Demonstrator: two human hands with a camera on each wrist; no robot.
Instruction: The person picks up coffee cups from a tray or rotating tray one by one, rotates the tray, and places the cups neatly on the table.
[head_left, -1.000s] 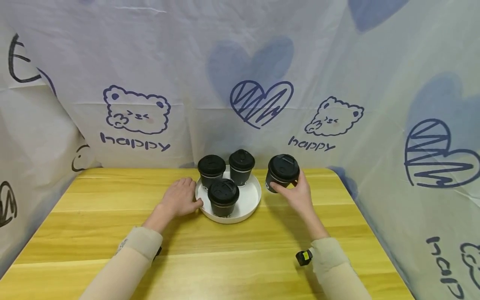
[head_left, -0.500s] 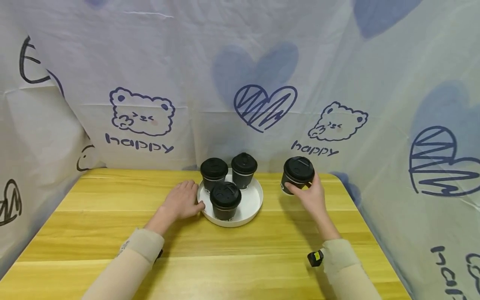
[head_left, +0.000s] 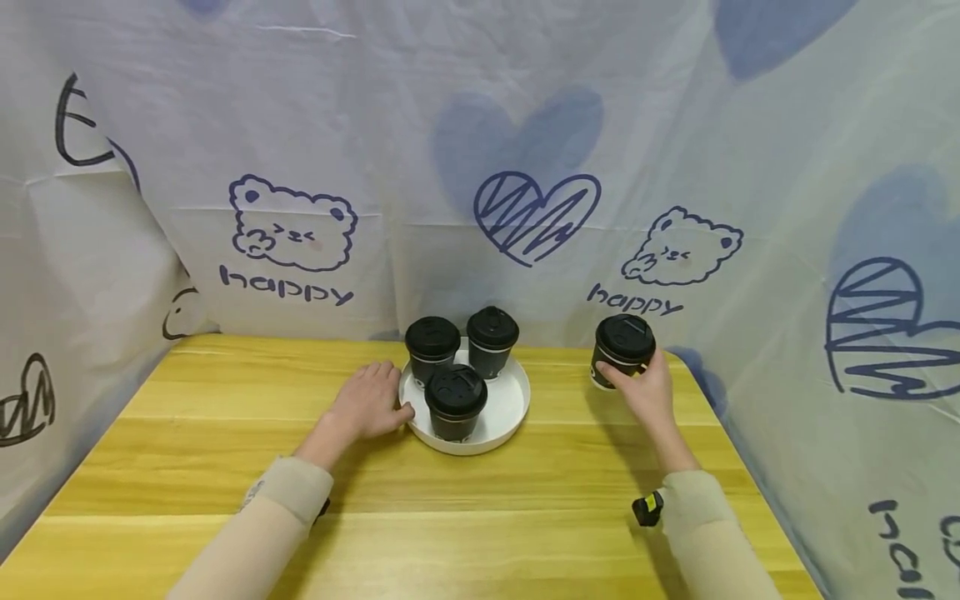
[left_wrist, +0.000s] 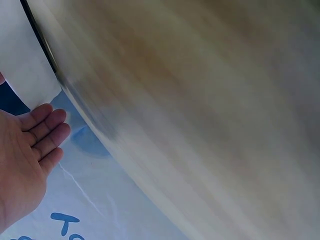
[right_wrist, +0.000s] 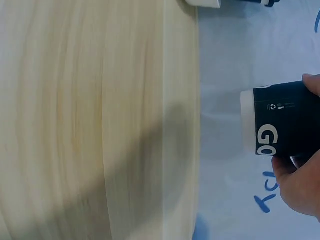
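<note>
Three black paper coffee cups with black lids stand on a round white tray (head_left: 512,408): a back-left cup (head_left: 431,350), a back-right cup (head_left: 491,342) and a front cup (head_left: 454,404). My left hand (head_left: 367,400) is at the tray's left rim, its thumb touching the edge; in the left wrist view its fingers (left_wrist: 47,135) lie extended beside the white wall. My right hand (head_left: 645,387) grips a fourth lidded coffee cup (head_left: 618,354) upright, right of the tray. The right wrist view shows this cup's white base and dark printed sleeve (right_wrist: 282,120), held above the table.
The wooden table (head_left: 480,525) reaches back to a pale hanging cloth (head_left: 420,250) with bear and heart drawings. More cloth hangs along the left and right sides. A small black device (head_left: 648,508) sits at my right wrist.
My right hand has carried its coffee cup to the right, farther from the tray. The left hand stays at the tray's rim, and the three cups keep their places.
</note>
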